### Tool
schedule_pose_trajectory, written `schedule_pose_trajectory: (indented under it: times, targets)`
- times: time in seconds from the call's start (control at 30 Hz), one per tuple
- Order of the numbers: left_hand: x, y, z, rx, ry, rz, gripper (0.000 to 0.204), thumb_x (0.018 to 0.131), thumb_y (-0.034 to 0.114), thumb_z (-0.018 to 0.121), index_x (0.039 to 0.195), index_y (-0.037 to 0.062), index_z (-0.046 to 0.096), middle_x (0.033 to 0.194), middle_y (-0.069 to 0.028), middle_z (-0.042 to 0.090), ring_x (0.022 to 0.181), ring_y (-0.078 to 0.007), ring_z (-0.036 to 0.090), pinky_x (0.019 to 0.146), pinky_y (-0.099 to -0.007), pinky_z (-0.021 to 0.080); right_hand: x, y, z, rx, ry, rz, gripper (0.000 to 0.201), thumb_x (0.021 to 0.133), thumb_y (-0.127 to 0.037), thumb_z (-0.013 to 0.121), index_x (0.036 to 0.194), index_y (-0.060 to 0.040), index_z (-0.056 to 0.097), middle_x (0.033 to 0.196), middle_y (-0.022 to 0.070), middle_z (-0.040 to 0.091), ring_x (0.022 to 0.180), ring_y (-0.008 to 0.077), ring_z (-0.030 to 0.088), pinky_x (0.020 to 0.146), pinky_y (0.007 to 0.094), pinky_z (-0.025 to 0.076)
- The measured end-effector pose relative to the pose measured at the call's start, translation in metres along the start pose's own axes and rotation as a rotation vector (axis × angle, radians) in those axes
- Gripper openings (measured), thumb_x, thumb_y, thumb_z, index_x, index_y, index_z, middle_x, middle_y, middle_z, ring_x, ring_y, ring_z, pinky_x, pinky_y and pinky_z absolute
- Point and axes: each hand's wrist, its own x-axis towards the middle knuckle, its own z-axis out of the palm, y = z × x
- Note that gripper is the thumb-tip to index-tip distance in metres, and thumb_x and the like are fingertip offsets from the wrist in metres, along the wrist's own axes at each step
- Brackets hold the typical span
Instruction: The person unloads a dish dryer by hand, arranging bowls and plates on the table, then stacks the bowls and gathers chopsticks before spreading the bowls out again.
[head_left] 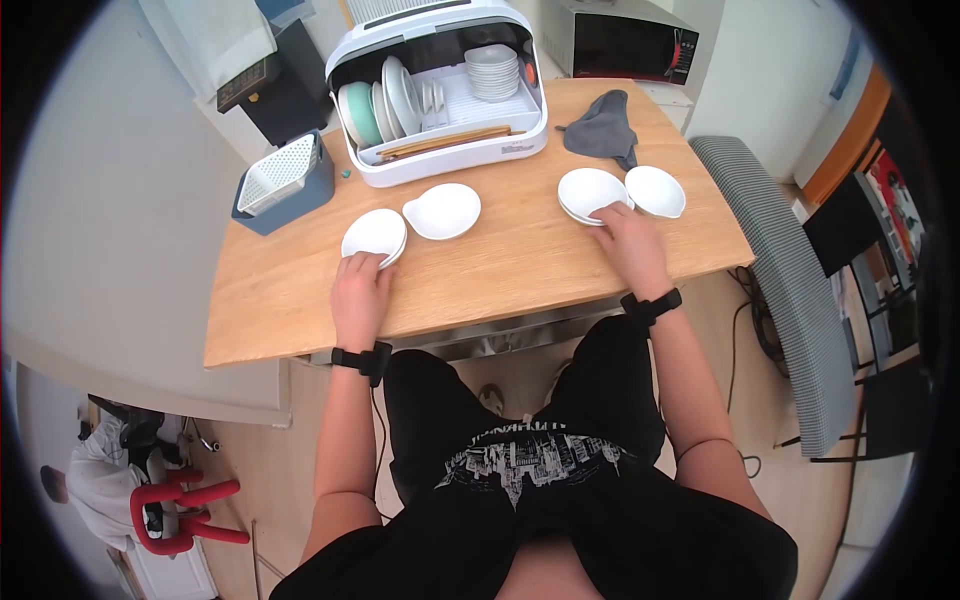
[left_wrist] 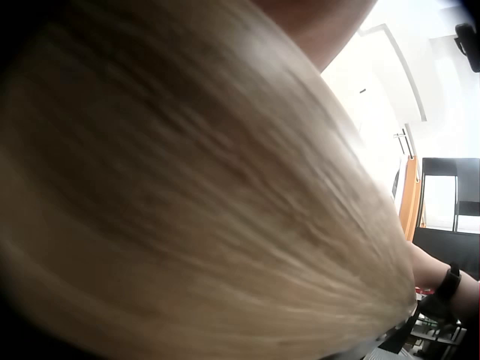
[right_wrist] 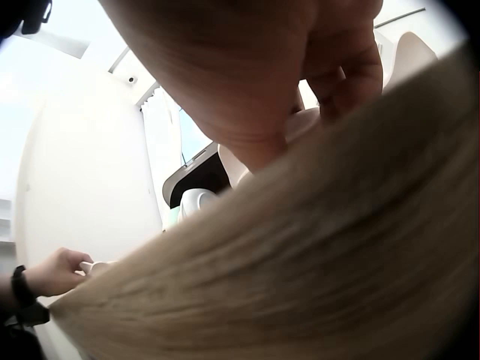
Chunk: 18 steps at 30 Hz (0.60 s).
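Note:
My left hand pinches the near rim of a small stack of white bowls at the table's left; in the right wrist view that hand grips a white rim. A single spouted bowl lies just right of that stack. On the right, my right hand grips the near edge of another white bowl stack, thumb at the side and fingers over the rim. Beside it, a spouted bowl sits close to the stack. In the left wrist view, the wooden tabletop hides the left fingers.
Behind the bowls stands a white dish rack with plates, stacked bowls and chopsticks. A blue basket is at the back left, a grey cloth at the back right. Beyond the table are a microwave and a striped bench.

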Motion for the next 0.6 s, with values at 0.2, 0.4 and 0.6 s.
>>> schedule_pose_trajectory:
  times: [0.2,0.4,0.6]
  targets:
    - [0.01,0.005,-0.011,-0.159,0.142,-0.101,0.022,0.091,0.011,0.085,0.108,-0.0005,0.075,0.104,-0.0163,0.073,0.101,-0.0381,0.069,0.089,-0.0457,0.056,0.001,-0.011,-0.005,0.12,0.124,-0.009,0.015,0.096,-0.016,0.077,0.109,-0.0087,0.074,0.106,0.0083,0.074,0.098,0.0334,0.072,0.081,0.0444,0.058]
    - [0.054,0.04,-0.014,-0.316,0.124,0.056,0.021,0.089,0.007,0.086,0.106,-0.0007,0.077,0.102,-0.0157,0.074,0.1,-0.0369,0.07,0.087,-0.0437,0.056,0.013,0.023,-0.058,0.083,0.289,0.021,0.016,0.098,-0.013,0.076,0.111,-0.0047,0.074,0.107,0.0134,0.074,0.095,0.0362,0.072,0.081,0.0447,0.057]
    - [0.064,0.061,0.011,-0.36,0.017,0.109,0.018,0.086,0.007,0.085,0.103,0.0016,0.081,0.101,-0.0137,0.074,0.102,-0.0353,0.069,0.089,-0.0445,0.056,-0.003,0.073,-0.079,-0.014,0.155,0.208,0.023,0.097,-0.017,0.078,0.114,-0.0023,0.077,0.107,0.0153,0.075,0.092,0.037,0.073,0.082,0.0452,0.057]
